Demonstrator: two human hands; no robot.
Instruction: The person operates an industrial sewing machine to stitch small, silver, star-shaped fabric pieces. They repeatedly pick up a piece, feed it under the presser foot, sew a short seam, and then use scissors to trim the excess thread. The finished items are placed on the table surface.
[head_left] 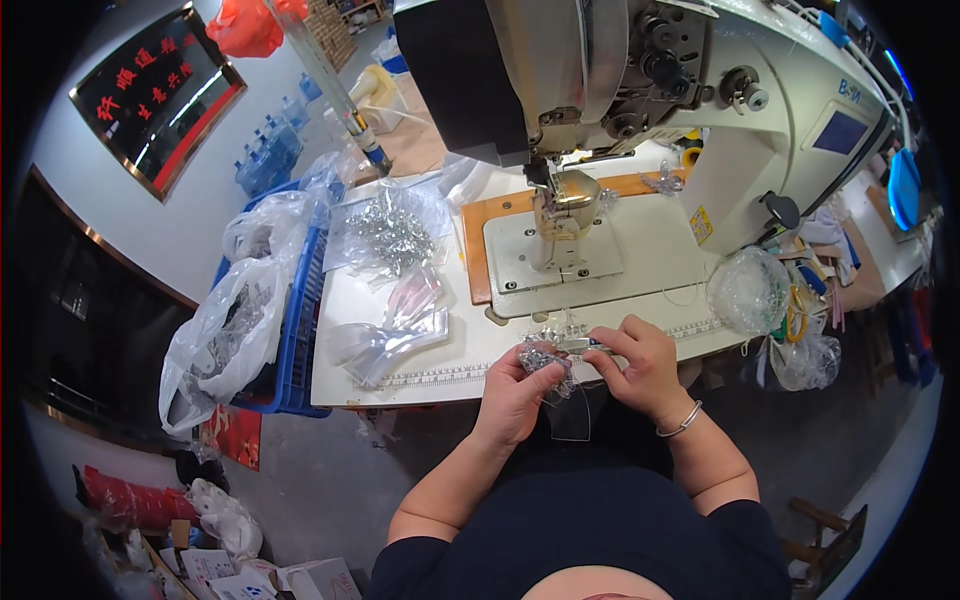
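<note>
My left hand (512,400) pinches a crumpled bunch of clear, glittering plastic pieces (543,358) at the table's front edge. From beneath it a clear plastic flap (572,418) hangs over the edge. My right hand (645,368) is closed around a small metal tool (574,344) that looks like thread snips, its tip against the bunch. Just beyond both hands stands the sewing machine (620,230), its post and needle area over the white bed. To the left on the white table (350,290) lie clear plastic strips (395,345) and a heap of shiny pieces (392,232).
A measuring tape (440,377) runs along the table's front edge. Left of the table, a blue crate (300,345) holds white plastic bags (240,325). At the right edge sit a clear bundle (748,287) and yellow-handled scissors (796,318). Water bottles (265,155) stand behind.
</note>
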